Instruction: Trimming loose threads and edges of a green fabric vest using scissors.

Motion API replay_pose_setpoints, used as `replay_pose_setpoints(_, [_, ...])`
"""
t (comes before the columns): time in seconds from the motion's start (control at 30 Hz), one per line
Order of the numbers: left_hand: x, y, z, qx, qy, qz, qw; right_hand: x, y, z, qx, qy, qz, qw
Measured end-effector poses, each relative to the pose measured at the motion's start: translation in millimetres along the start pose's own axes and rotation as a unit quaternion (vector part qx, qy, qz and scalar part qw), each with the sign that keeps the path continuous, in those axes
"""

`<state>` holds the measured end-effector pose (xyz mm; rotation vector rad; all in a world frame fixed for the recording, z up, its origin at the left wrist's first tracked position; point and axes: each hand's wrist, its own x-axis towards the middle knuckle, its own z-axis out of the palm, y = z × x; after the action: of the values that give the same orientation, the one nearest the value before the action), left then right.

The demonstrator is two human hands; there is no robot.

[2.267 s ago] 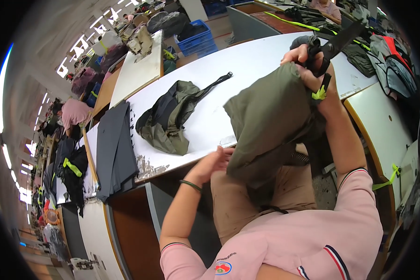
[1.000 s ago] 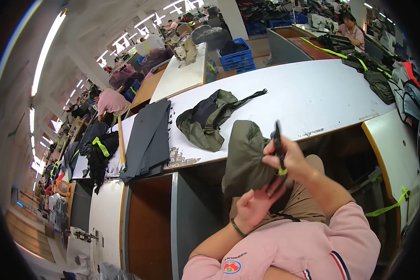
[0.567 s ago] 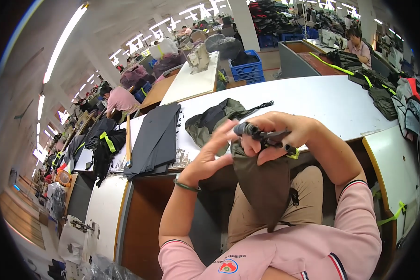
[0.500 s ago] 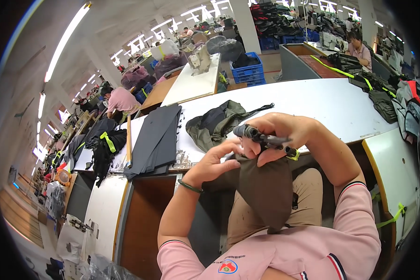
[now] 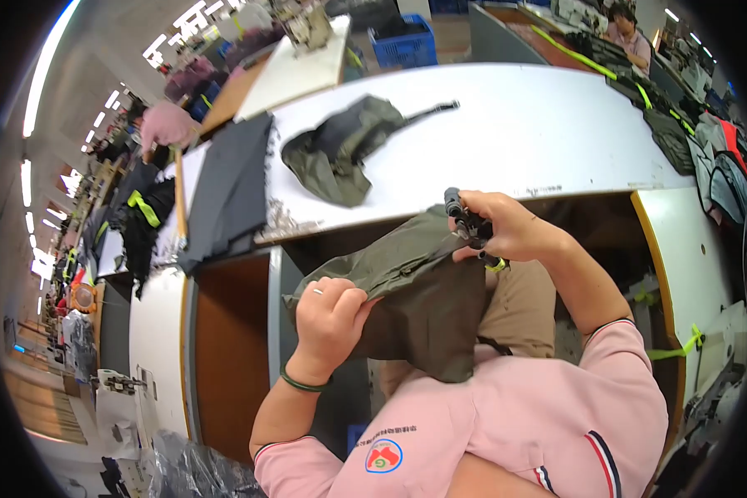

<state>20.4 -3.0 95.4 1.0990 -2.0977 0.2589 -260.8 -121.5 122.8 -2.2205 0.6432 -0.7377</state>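
A piece of olive-green fabric (image 5: 440,307), sewn like a bag panel, stretches between my two hands over my lap. My left hand (image 5: 330,319) is closed, pinching the fabric's left edge. At the fabric's upper right corner, my right hand (image 5: 506,226) is closed around a dark hand tool (image 5: 466,222) with a rounded grey end; its exact kind is hard to make out. A short dark end with a yellow band sticks out below that hand. Beyond my hands, another olive and black fabric piece (image 5: 340,149) with a strap lies on the white table.
Dark grey cut panels (image 5: 228,187) are stacked on the white table (image 5: 539,124) at left, beside a wooden stick (image 5: 181,195) and black fabric with yellow-green trim (image 5: 145,216). Finished-looking pieces (image 5: 672,133) lie at far right. Across the table stands a blue crate (image 5: 402,43); co-workers sit farther off.
My left hand has moved down and left, now gripping the fabric edge and spreading it out. My right hand keeps the dark tool. The head view has tilted downward.
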Motion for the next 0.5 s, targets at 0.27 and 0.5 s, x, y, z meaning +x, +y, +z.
replay_pose_setpoints(0.27, [-89,26,60,-0.083,-0.025,-0.073,0.993,-61,50,44,0.196,-0.007,0.208,0.958])
replay_pose_setpoints(0.5, [-92,33,70,-0.098,-0.028,-0.078,0.992,-59,48,55,-0.022,-0.058,0.083,0.995])
